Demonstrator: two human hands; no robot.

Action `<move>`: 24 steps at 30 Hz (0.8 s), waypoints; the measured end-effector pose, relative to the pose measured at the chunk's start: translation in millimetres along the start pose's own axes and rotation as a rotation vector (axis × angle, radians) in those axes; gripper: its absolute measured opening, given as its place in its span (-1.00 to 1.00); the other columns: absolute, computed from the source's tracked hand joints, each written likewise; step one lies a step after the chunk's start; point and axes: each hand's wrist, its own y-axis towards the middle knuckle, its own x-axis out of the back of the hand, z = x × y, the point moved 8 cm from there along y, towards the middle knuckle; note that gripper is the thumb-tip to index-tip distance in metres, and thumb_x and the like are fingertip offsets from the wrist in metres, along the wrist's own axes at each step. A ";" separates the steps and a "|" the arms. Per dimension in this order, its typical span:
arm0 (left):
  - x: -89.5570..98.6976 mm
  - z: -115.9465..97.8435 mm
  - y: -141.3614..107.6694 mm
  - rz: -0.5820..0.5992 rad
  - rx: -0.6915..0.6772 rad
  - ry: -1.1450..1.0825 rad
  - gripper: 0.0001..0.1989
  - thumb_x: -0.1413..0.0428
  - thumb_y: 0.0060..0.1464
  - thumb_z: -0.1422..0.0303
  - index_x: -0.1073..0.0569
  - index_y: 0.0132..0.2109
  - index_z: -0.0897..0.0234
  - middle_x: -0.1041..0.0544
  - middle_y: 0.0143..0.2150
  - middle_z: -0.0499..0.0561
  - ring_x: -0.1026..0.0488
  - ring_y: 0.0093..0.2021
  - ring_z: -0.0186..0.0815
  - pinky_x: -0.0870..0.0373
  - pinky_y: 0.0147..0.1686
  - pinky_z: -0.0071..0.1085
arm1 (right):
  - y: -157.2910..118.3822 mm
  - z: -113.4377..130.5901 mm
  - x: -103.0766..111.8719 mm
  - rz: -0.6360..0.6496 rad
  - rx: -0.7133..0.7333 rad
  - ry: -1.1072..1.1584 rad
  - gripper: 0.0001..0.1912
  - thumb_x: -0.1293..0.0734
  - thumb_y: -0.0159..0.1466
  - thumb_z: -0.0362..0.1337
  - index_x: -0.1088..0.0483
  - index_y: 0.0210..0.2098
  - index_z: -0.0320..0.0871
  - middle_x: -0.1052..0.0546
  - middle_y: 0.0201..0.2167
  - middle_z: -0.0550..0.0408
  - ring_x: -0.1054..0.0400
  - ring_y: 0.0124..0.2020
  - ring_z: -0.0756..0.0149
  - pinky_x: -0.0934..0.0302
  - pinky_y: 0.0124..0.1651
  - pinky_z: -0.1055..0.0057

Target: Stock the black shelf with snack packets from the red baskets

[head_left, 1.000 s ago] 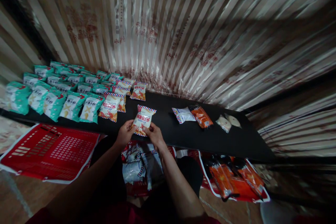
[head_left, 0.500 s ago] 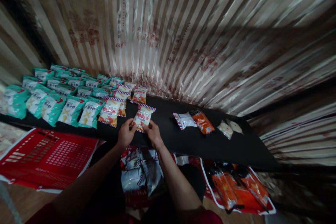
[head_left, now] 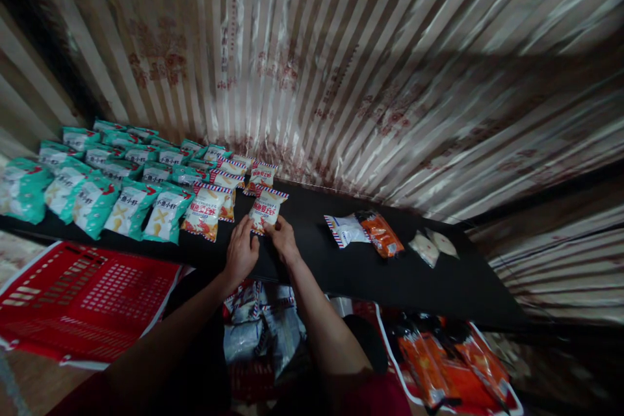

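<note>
A white and orange snack bag (head_left: 264, 209) with a striped edge stands tilted on the black shelf, in front of a matching bag (head_left: 262, 174). My right hand (head_left: 283, 239) pinches its lower right edge between thumb and fingers. My left hand (head_left: 242, 251) lies at its lower left side, fingers stretched out with the tips touching the edge and the thumb apart below. Just to the left stands another orange and white snack bag (head_left: 207, 208), with more of its kind behind it. Several teal and white snack bags (head_left: 168, 213) fill the shelf's left end in rows.
The black shelf (head_left: 312, 260) runs across, backed by a striped, wrinkled curtain (head_left: 316, 78). Right of my hands lie a silver-white packet (head_left: 347, 230), an orange packet (head_left: 383, 234) and two pale, round packets (head_left: 425, 247). Below are red baskets (head_left: 117, 286), one holding orange packets (head_left: 429, 364).
The snack bag has moved slightly back, closer to the bag behind it. My left hand's grip has loosened, its thumb coming off the bag. The view has shifted slightly.
</note>
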 end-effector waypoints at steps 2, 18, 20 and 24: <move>-1.9 -0.1 1.6 -0.006 -0.030 0.025 -0.57 0.08 0.07 0.49 -0.26 0.12 0.35 -0.30 0.17 0.21 -0.23 0.18 -0.11 -0.22 0.14 -0.10 | 5.5 -1.1 -0.9 -0.010 -0.019 -0.018 -0.70 -0.31 0.09 -0.18 -0.40 -0.16 -0.07 -0.56 -0.32 0.12 -0.43 -0.33 0.27 -0.31 -0.19 0.31; -11.9 6.6 29.0 0.020 -0.070 0.073 -0.53 0.09 0.05 0.52 -0.24 0.14 0.37 -0.20 0.24 0.21 -0.11 0.25 -0.09 -0.17 0.19 -0.08 | 48.2 12.4 -6.2 -0.119 0.098 -0.137 -0.66 -0.33 0.08 -0.23 -0.37 -0.13 -0.09 -0.54 -0.28 0.09 -0.42 -0.27 0.25 -0.30 -0.19 0.32; -12.5 7.7 32.1 0.021 -0.060 0.081 -0.54 0.08 0.04 0.52 -0.24 0.13 0.39 -0.20 0.24 0.22 -0.11 0.25 -0.08 -0.16 0.19 -0.08 | 51.0 16.2 -6.9 -0.122 0.114 -0.149 -0.67 -0.33 0.07 -0.23 -0.38 -0.14 -0.09 -0.54 -0.28 0.08 -0.41 -0.26 0.25 -0.29 -0.19 0.34; -13.9 7.8 36.3 0.011 -0.072 0.085 -0.53 0.08 0.04 0.52 -0.24 0.14 0.38 -0.20 0.24 0.21 -0.12 0.25 -0.07 -0.16 0.19 -0.07 | 55.5 21.4 -10.3 -0.108 0.123 -0.145 -0.68 -0.32 0.08 -0.24 -0.38 -0.14 -0.09 -0.53 -0.29 0.11 -0.41 -0.27 0.27 -0.29 -0.20 0.36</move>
